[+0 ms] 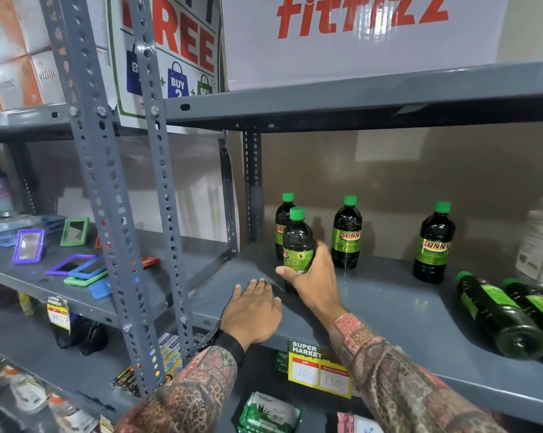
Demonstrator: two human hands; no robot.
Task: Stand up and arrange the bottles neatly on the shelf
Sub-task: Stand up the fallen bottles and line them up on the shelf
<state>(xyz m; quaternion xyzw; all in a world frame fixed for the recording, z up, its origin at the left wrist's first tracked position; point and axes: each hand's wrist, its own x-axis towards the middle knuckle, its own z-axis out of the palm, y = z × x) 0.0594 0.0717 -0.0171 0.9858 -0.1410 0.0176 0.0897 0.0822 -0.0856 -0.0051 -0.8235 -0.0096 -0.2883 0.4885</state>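
Observation:
Dark bottles with green caps and green "Sunny" labels stand on a grey metal shelf [389, 307]. My right hand [314, 276] grips one upright bottle [297, 242] at the shelf's left end, just in front of another upright bottle [283, 220]. Two more stand further right, one in the middle [346, 232] and one toward the right [434, 243]. Two bottles lie on their sides at the right front, the nearer one [498, 314] beside the other [539, 307]. My left hand [251, 310] rests flat on the shelf's front left corner, fingers apart, holding nothing.
A slotted grey upright [157, 195] borders the shelf's left side. A white jug [542, 239] stands at the far right. A yellow price tag [318, 368] hangs on the shelf's front edge. The neighbouring shelf to the left carries small framed mirrors [29, 245].

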